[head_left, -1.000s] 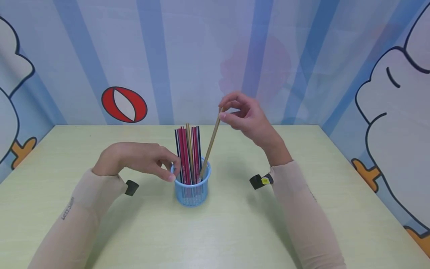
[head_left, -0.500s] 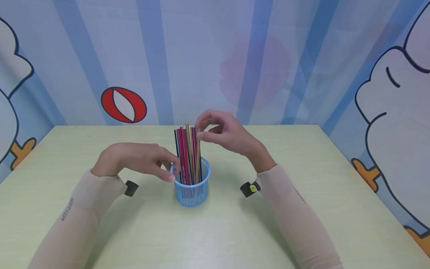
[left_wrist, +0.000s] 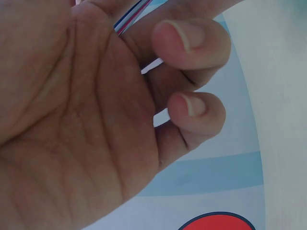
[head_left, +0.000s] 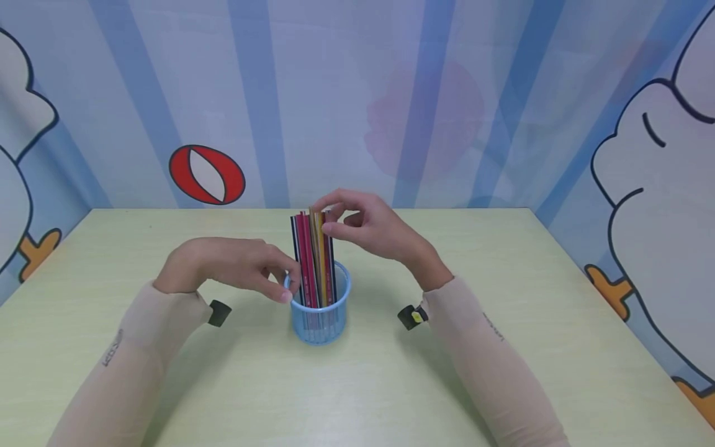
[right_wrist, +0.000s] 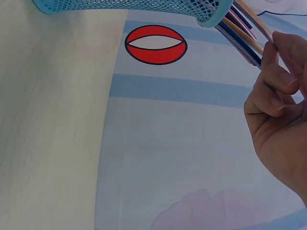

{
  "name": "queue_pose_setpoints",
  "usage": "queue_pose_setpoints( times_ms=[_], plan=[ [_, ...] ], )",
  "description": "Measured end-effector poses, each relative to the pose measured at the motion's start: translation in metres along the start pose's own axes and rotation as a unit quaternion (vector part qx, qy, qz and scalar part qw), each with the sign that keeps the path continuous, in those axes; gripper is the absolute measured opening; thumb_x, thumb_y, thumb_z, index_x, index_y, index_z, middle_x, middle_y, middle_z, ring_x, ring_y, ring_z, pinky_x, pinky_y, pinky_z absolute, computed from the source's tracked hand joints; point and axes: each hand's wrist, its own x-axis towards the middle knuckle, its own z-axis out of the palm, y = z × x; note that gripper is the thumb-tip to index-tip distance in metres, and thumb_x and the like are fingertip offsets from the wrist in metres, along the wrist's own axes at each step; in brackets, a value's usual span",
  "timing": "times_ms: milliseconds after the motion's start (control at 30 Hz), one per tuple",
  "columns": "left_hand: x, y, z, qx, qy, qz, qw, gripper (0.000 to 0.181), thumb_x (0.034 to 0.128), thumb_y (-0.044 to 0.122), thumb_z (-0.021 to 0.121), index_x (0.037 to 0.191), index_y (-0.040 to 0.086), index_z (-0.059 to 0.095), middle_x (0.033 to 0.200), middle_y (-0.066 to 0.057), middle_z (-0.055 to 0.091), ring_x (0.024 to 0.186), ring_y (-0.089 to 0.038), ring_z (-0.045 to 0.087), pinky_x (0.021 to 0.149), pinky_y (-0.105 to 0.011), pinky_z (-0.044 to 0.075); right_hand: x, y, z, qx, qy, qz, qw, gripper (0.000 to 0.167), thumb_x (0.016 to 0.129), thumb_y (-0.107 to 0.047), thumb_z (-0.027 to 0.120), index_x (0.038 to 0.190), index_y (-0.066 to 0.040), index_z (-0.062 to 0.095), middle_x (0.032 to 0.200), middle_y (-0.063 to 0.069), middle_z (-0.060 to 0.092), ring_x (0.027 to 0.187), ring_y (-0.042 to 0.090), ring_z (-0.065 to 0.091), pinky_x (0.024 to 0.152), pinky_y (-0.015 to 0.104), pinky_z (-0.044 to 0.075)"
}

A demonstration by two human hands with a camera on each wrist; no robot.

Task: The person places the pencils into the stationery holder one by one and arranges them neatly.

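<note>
A light-blue mesh pencil cup (head_left: 318, 326) stands on the table, holding several upright pencils (head_left: 305, 261) in red, dark blue and gold. On the cup's left side, my left hand (head_left: 237, 264) pinches the rim between thumb and fingers. My right hand (head_left: 371, 226) is at the pencils' upper ends, its thumb and index finger pinching a gold pencil (head_left: 322, 267) that stands among the others in the cup. The right wrist view shows the right hand (right_wrist: 278, 105) at the pencil ends, beyond the cup's mesh (right_wrist: 144, 5). In the left wrist view the palm (left_wrist: 72, 110) hides the cup.
The pale wooden table (head_left: 357, 391) reaches back to a blue striped backdrop (head_left: 335, 93). A red and white oval (head_left: 206, 174) is printed on it. Black wrist cameras (head_left: 219, 313) hang below both sleeves.
My right hand has moved left and down, bringing the gold pencil from a slant at the cup's right side to upright among the others. The left hand has stayed at the rim.
</note>
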Motion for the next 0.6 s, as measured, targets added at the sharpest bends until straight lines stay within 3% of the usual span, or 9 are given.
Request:
queue_pose_setpoints(
  times_ms=[233, 600],
  plan=[
    [0.000, -0.001, 0.000, 0.000, 0.001, 0.004, 1.0000, 0.012, 0.0954, 0.034, 0.068, 0.100, 0.024, 0.065, 0.120, 0.005, 0.065, 0.112, -0.018, 0.061, 0.093, -0.040, 0.048, 0.000, 0.001, 0.000, -0.070, -0.013, 0.031, 0.9970, 0.031, 0.101, -0.017, 0.060, 0.132, -0.018, 0.063, 0.096, 0.005, 0.064, 0.083, 0.018, 0.063, 0.068, 0.033, 0.050],
    [-0.001, 0.000, 0.000, 0.004, 0.000, 0.007, 1.0000, 0.012, 0.0956, 0.034, 0.068, 0.101, 0.024, 0.065, 0.119, 0.006, 0.065, 0.113, -0.018, 0.061, 0.093, -0.039, 0.049, -0.004, 0.002, -0.009, -0.095, -0.032, 0.055, 0.9934, 0.040, 0.103, -0.022, 0.058, 0.142, -0.027, 0.056, 0.093, 0.005, 0.061, 0.077, 0.020, 0.059, 0.067, 0.035, 0.045]
  ],
)
